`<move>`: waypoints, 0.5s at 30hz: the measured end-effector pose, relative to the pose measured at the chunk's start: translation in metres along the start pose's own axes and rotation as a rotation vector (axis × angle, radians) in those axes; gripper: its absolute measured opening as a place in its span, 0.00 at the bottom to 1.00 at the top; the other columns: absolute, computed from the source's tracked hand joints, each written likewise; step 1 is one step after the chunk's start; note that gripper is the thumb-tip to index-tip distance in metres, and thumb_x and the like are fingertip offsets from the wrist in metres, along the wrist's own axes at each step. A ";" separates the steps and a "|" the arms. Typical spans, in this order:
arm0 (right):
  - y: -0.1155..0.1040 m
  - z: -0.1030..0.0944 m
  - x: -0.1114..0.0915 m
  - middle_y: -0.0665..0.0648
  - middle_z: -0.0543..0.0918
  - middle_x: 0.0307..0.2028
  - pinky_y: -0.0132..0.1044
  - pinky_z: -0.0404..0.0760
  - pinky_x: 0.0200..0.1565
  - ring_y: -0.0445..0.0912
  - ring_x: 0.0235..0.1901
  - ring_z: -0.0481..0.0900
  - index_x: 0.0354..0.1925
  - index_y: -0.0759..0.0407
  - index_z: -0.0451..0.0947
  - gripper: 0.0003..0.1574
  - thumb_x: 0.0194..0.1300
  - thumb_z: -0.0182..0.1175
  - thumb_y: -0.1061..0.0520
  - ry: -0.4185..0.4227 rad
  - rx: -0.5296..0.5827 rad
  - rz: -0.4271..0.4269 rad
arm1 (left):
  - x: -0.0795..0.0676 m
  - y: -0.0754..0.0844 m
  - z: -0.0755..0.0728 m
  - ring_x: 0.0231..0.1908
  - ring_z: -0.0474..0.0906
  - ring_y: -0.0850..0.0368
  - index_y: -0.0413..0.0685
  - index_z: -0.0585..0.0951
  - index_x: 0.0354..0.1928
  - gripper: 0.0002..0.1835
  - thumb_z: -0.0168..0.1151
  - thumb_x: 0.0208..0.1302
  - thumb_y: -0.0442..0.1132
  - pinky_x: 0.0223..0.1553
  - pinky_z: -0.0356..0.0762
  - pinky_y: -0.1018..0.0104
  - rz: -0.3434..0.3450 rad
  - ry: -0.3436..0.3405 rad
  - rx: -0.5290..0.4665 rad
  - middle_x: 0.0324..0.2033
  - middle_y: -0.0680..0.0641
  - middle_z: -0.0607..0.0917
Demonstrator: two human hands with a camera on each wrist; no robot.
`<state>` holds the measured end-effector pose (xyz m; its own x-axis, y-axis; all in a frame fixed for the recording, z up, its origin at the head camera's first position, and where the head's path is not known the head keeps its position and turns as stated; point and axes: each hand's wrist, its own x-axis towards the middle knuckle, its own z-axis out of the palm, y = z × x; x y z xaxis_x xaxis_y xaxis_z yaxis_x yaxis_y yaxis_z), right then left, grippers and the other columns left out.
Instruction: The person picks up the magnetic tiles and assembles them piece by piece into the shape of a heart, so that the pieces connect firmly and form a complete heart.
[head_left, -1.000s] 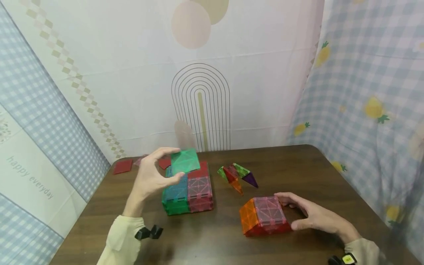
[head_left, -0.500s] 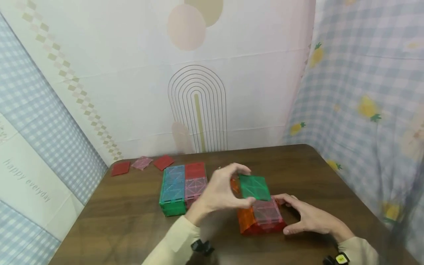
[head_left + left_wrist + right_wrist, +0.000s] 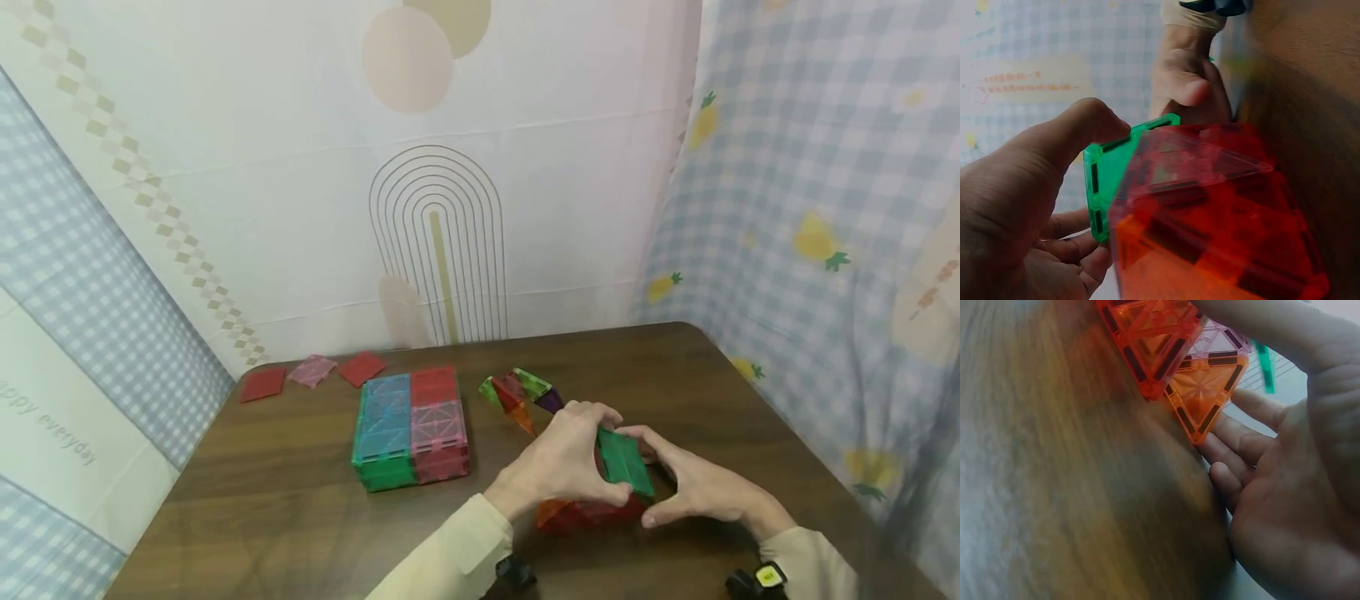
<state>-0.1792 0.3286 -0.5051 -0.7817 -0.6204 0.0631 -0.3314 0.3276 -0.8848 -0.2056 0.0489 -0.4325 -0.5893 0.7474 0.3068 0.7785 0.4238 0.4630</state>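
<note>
My left hand (image 3: pixel 558 462) pinches a green square magnetic tile (image 3: pixel 626 462) by opposite edges, thumb on the near one. The tile is tilted over the right end of a small orange, red and pink magnetic-tile structure (image 3: pixel 592 515). In the left wrist view the green tile (image 3: pixel 1113 172) stands right beside the structure's pink top. My right hand (image 3: pixel 708 487) holds the structure's right end between thumb and fingers. In the right wrist view its fingers lie by an orange triangle tile (image 3: pixel 1200 394) there. My left hand hides most of the structure's top from the head view.
To the left stands a low box of blue, red, pink and green tiles (image 3: pixel 386 417). Behind my left hand is a folded group of green, red, orange and purple tiles (image 3: pixel 513 396). Loose tiles (image 3: pixel 312 370) lie at the table's back left. A curtain borders the table (image 3: pixel 277 500).
My left hand has carried the green tile rightward from above the low box to the structure and tilted it there. The right hand has stayed at the structure's right end.
</note>
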 end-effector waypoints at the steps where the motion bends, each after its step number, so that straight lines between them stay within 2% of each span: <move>1: 0.000 0.000 0.000 0.64 0.69 0.76 0.34 0.77 0.66 0.43 0.70 0.73 0.88 0.44 0.51 0.64 0.68 0.78 0.61 0.000 0.013 -0.012 | 0.001 0.000 0.002 0.56 0.77 0.61 0.43 0.79 0.72 0.43 0.83 0.59 0.54 0.50 0.76 0.84 -0.004 -0.004 0.015 0.61 0.47 0.87; 4: 0.000 -0.001 0.000 0.67 0.67 0.75 0.35 0.78 0.66 0.48 0.69 0.74 0.89 0.46 0.50 0.64 0.68 0.77 0.62 -0.002 0.054 -0.040 | 0.003 0.003 0.009 0.59 0.76 0.60 0.43 0.77 0.74 0.45 0.82 0.60 0.57 0.58 0.77 0.78 -0.013 -0.006 0.077 0.64 0.48 0.86; 8: -0.001 -0.002 0.001 0.69 0.72 0.72 0.36 0.82 0.63 0.48 0.65 0.78 0.89 0.51 0.51 0.62 0.70 0.75 0.65 -0.019 0.065 -0.056 | 0.005 0.005 0.019 0.61 0.75 0.58 0.46 0.77 0.75 0.46 0.79 0.61 0.62 0.68 0.75 0.66 -0.022 0.003 0.183 0.67 0.51 0.84; 10: -0.001 -0.002 0.001 0.69 0.73 0.72 0.33 0.80 0.65 0.45 0.66 0.78 0.89 0.53 0.53 0.60 0.70 0.74 0.65 -0.013 0.052 -0.045 | 0.005 0.006 0.022 0.62 0.75 0.58 0.47 0.77 0.76 0.47 0.79 0.62 0.64 0.70 0.73 0.62 -0.026 0.003 0.216 0.68 0.53 0.84; 15: 0.001 0.000 0.001 0.65 0.70 0.78 0.24 0.69 0.70 0.37 0.72 0.72 0.86 0.52 0.61 0.54 0.70 0.75 0.63 0.030 -0.030 -0.021 | 0.003 0.003 0.025 0.65 0.74 0.58 0.49 0.75 0.78 0.50 0.79 0.62 0.68 0.71 0.72 0.60 -0.030 -0.016 0.244 0.70 0.54 0.82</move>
<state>-0.1803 0.3279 -0.5057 -0.7895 -0.6062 0.0960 -0.3635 0.3358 -0.8689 -0.1998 0.0649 -0.4511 -0.6113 0.7397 0.2813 0.7907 0.5557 0.2569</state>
